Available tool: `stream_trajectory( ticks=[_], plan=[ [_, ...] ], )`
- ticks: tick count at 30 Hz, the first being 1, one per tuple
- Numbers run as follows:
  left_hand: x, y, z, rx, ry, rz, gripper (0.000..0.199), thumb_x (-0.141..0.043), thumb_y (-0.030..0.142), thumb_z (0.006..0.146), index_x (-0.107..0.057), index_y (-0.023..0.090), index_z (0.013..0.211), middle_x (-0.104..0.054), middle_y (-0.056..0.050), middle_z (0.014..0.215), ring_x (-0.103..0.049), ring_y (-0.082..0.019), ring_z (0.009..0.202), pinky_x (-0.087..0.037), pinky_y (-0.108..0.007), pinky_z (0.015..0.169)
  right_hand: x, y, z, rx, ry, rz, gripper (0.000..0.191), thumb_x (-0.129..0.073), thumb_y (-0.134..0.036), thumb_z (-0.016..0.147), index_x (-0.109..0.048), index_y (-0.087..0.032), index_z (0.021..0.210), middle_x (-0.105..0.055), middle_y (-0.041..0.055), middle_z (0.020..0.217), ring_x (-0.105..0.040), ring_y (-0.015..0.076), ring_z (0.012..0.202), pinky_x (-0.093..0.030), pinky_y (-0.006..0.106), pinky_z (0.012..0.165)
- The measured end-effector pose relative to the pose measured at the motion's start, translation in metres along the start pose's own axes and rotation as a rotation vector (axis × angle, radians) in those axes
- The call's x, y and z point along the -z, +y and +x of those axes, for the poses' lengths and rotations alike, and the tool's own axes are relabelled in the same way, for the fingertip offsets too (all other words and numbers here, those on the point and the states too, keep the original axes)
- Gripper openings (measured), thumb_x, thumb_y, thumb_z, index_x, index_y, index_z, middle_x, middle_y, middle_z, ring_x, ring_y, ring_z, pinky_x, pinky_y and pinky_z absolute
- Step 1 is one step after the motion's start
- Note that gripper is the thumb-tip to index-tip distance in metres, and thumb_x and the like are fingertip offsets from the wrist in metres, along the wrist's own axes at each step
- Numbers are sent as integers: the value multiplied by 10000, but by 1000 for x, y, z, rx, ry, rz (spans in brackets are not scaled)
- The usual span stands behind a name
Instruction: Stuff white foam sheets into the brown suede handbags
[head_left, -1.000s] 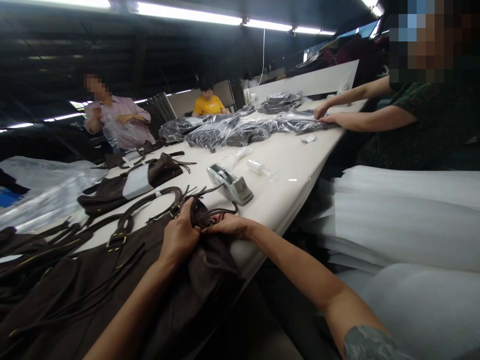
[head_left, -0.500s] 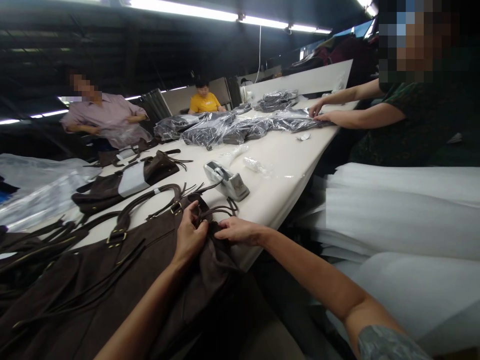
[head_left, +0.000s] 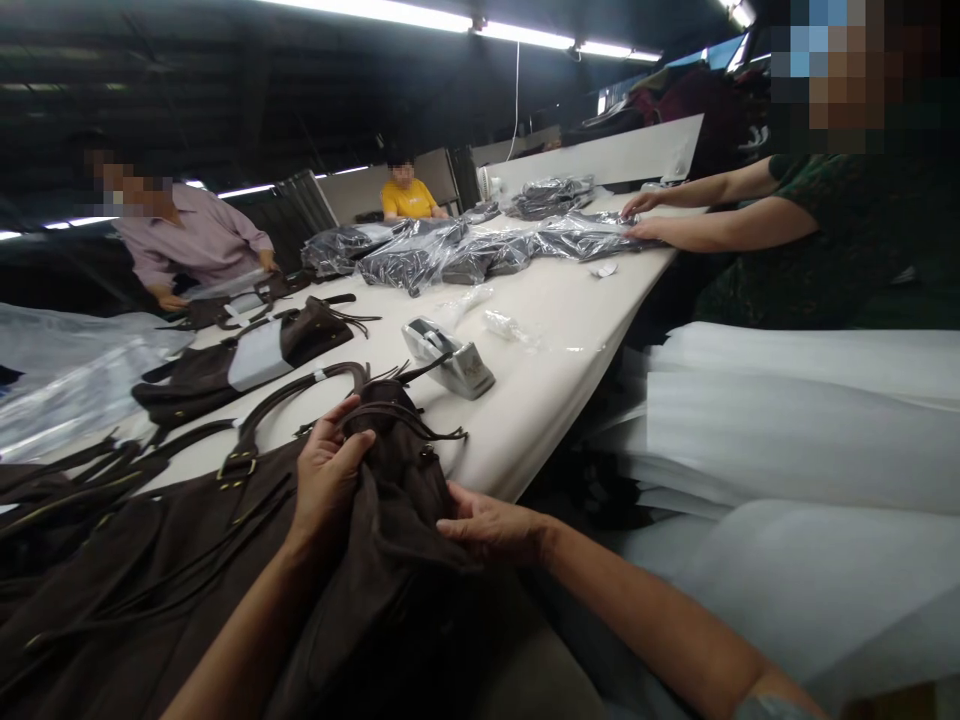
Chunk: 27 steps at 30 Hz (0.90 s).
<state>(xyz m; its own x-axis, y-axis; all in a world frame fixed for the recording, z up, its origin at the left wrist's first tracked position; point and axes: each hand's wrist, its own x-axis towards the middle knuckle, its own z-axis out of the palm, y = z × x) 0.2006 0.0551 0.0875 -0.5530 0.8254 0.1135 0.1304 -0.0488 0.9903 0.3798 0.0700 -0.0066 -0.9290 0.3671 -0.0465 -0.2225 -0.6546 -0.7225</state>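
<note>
A large dark brown handbag (head_left: 217, 560) lies at the near left of the table, its looped handles and thin cords on top. My left hand (head_left: 330, 470) grips the bag's upper edge near a handle, thumb and fingers closed on the material. At the bag's right side, my right hand (head_left: 491, 525) pinches the edge of the end panel between thumb and fingers. Thin cords stick out to the right above both hands. Just beyond the bag stands a grey tape dispenser (head_left: 450, 360).
Another brown bag with a white paper band (head_left: 259, 355) lies farther left. Plastic-wrapped bags (head_left: 420, 255) line the white table (head_left: 577, 310). White foam sheets (head_left: 795, 420) are stacked at right. Clear plastic (head_left: 82, 370) lies at left. Co-workers stand left, behind and right.
My left hand has shifted left along the bag's top. My right hand has moved down its side, and the end panel now shows between them. The co-worker at left has bent toward the table.
</note>
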Motion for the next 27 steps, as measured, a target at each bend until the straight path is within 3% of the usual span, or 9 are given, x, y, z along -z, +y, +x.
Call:
stream_trajectory(
  ticks=[4, 7, 10, 13, 16, 19, 22, 24, 27],
  plan=[
    [9, 3, 10, 57, -43, 2, 769, -808, 292, 526, -595, 197, 1259, -639, 20, 781, -584, -109, 654, -480, -190, 595, -14, 8, 2, 147, 220, -4, 610, -877, -337, 568, -612, -181, 1095, -653, -14, 846, -616, 146, 767, -489, 269, 744],
    [9, 6, 11, 73, -68, 45, 802, -794, 259, 503, -573, 188, 1271, -658, -5, 846, -604, -127, 693, -485, -209, 615, -7, 0, 7, 278, 449, -337, 399, -827, -259, 574, -581, -175, 878, -565, -58, 708, -530, 127, 676, -439, 255, 658],
    [-3, 2, 7, 60, -65, 124, 841, -734, 246, 538, -489, 182, 1340, -644, -22, 908, -606, -142, 723, -480, -235, 623, 3, -9, 10, 287, 592, -669, 274, -748, -230, 636, -504, -196, 755, -470, -73, 634, -441, 112, 620, -358, 236, 586],
    [-22, -11, 2, 2, -66, 322, 876, -698, 249, 568, -425, 170, 1397, -580, -5, 872, -575, -150, 713, -471, -277, 649, 4, -15, 9, 223, 615, -924, 235, -705, -225, 706, -534, -206, 865, -533, -37, 696, -502, 150, 656, -371, 256, 602],
    [-33, -25, -1, -6, -101, 426, 848, -663, 242, 608, -409, 160, 1414, -530, 16, 810, -548, -149, 689, -462, -291, 661, -2, -24, 1, 110, 683, -1209, 369, -734, -277, 741, -565, -204, 1062, -582, 7, 735, -574, 221, 721, -439, 330, 695],
    [-34, -33, -2, -15, -95, 390, 815, -621, 247, 649, -381, 186, 1425, -537, 9, 836, -559, -155, 711, -466, -291, 667, -8, -38, -6, 310, 782, -1369, 441, -770, -265, 730, -591, -201, 1128, -621, 73, 939, -590, 275, 944, -450, 415, 896],
    [-33, -35, -2, -65, -51, 425, 803, -617, 258, 653, -387, 176, 1417, -552, -15, 896, -570, -165, 750, -473, -299, 692, -9, -50, 3, 589, 793, -1148, 212, -681, -219, 802, -646, -207, 1011, -598, 89, 1103, -523, 251, 1126, -388, 398, 1039],
    [-33, -36, -1, -64, -55, 444, 814, -623, 283, 665, -371, 162, 1430, -575, -26, 905, -589, -177, 757, -486, -312, 706, -8, -55, 23, 503, 724, -800, 104, -597, -248, 868, -660, -201, 935, -624, 78, 1032, -562, 221, 1062, -416, 374, 1016],
    [-32, -40, 2, -100, -74, 492, 752, -586, 399, 753, -395, 137, 1432, -644, -86, 987, -641, -231, 866, -514, -370, 801, -9, -56, 62, 261, 576, -449, 251, -478, -322, 943, -661, -152, 954, -663, 79, 883, -632, 204, 889, -504, 359, 884]
  ],
)
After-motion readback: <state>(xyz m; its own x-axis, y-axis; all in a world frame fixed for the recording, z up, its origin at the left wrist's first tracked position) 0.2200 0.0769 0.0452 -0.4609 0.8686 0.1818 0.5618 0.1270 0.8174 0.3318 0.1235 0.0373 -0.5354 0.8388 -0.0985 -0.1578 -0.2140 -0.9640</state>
